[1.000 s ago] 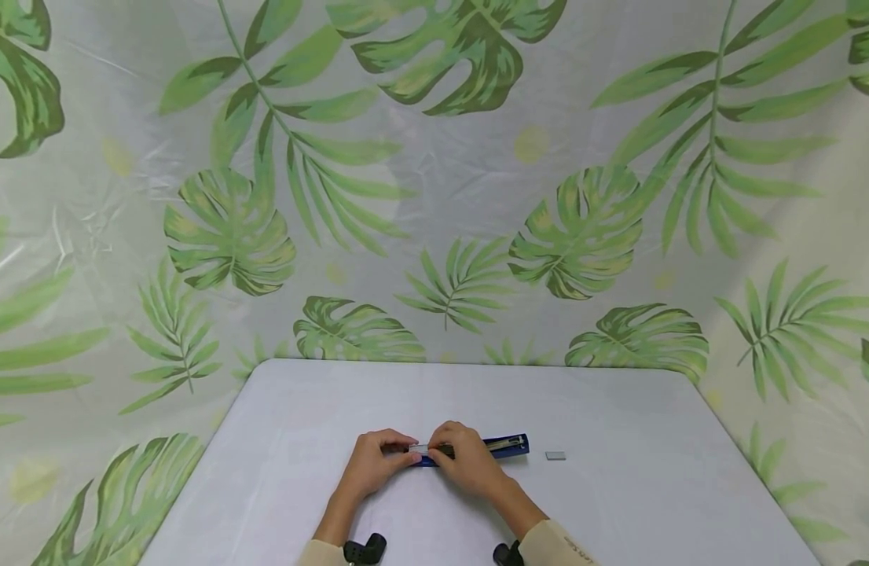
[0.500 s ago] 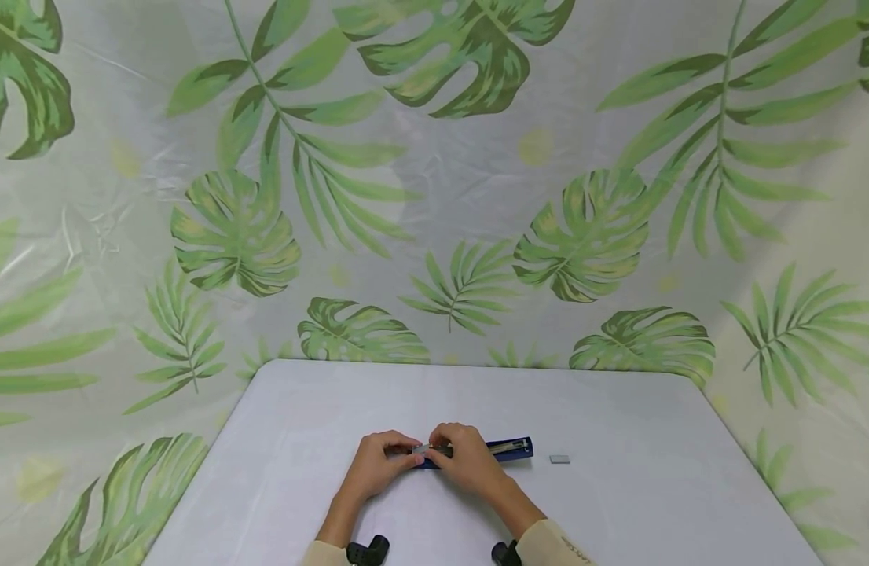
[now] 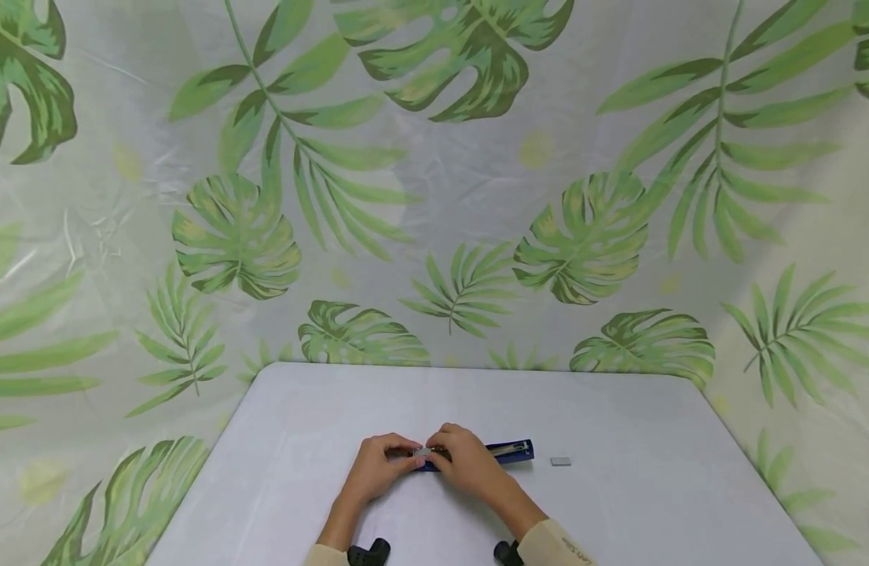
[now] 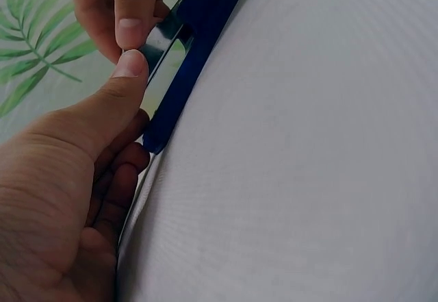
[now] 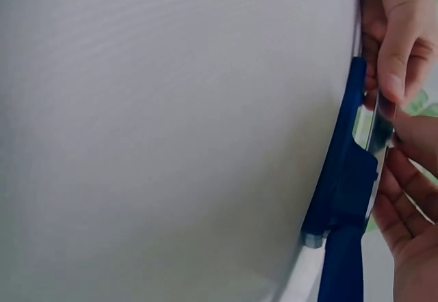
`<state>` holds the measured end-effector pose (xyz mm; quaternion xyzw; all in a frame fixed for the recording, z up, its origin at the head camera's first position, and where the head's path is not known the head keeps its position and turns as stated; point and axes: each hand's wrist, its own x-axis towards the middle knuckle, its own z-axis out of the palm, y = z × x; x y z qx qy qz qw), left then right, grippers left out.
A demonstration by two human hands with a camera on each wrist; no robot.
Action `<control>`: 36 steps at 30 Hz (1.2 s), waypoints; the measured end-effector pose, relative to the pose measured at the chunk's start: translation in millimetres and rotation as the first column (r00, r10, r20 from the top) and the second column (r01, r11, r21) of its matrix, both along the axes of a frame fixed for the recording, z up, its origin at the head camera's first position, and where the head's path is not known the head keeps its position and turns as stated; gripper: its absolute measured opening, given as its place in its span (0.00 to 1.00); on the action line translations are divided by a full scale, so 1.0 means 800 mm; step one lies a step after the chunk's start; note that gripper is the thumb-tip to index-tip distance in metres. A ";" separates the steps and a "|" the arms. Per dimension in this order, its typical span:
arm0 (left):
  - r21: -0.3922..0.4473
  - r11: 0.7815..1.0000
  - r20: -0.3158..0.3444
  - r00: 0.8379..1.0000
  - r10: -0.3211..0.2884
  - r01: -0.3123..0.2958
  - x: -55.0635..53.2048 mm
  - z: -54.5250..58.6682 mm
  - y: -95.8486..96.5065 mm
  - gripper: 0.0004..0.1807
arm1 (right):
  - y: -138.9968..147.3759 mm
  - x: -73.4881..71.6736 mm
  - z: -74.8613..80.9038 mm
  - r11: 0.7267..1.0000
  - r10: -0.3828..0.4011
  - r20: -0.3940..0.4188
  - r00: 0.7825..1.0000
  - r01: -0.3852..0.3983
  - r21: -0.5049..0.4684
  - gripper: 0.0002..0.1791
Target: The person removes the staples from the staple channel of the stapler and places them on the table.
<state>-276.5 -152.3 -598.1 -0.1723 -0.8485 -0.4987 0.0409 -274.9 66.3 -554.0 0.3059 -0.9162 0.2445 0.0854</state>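
A blue stapler (image 3: 517, 451) lies opened out on the table, its handle swung back to the right. At its front end my left hand (image 3: 378, 465) holds it, thumb on the metal magazine and curled fingers by the tip of the blue base (image 4: 195, 62). My right hand (image 3: 467, 460) has its thumb and fingertips together at the magazine, pinching a small grey strip of staples (image 3: 422, 452) between the two hands. Fingers hide most of this strip, and how far it sits in the magazine I cannot tell. In the right wrist view the stapler's blue body (image 5: 339, 185) stands beside both hands.
Another grey strip of staples (image 3: 560, 461) lies on the white table (image 3: 618, 424), right of the stapler. A leaf-patterned curtain (image 3: 449, 189) hangs behind the table's far edge. Dark wrist devices (image 3: 369, 553) are worn at both sleeves.
Both hands stay at the stapler's front end. The grey strip between the fingertips shows slightly less than a second ago and has tilted a little. The head view has shifted slightly.
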 end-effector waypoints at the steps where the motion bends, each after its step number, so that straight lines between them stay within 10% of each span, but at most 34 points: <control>1: -0.004 1.000 -0.001 1.000 0.001 -0.001 0.000 0.000 0.000 0.13 | 0.002 0.000 -0.001 1.000 0.000 0.013 1.000 0.000 -0.016 0.07; 13: -0.015 1.000 -0.006 1.000 0.027 -0.027 -0.001 -0.002 -0.001 0.15 | 0.017 0.001 -0.007 0.979 -0.005 0.066 0.998 0.018 -0.204 0.09; 36: -0.021 0.999 -0.019 0.999 0.040 -0.040 -0.001 -0.004 0.003 0.12 | 0.078 0.006 0.009 0.958 -0.108 0.032 0.994 0.113 -0.264 0.09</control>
